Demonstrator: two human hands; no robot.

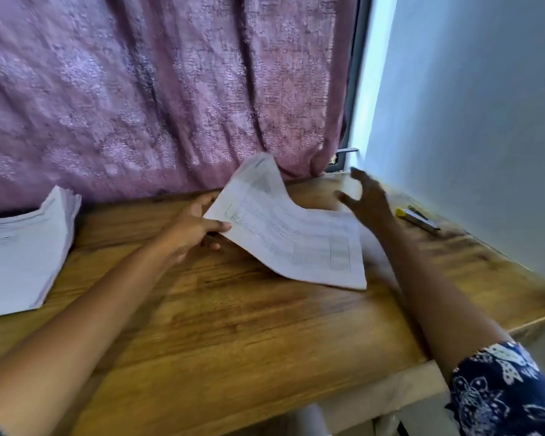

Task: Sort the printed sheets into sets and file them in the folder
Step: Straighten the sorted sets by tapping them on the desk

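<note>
item 1. your left hand: pinches the left corner of a thin set of printed sheets, thumb on top and fingers underneath. a corner grip like this probably lets you steer the whole set without creasing it.

item 2. set of printed sheets: lies toward the far right corner of the counter. its right end rests flat on the wood, while its left end is lifted and curls up toward the curtain. the print is too blurred to read.

item 3. your right hand: released, fingers spread, gripping nothing. it hovers over the far right end of the set, likely placed there to press the paper flat or square its edges.

item 4. stack of sheets: thicker and slightly fanned, at the left edge of the counter, well apart from the held set. the gap probably keeps sorted and unsorted pages from mixing.

item 5. pen: yellow at one end, lying near the right edge beside the wall, clear of the paper.

item 6. folder: not in view, so filing looks some way off.
</note>
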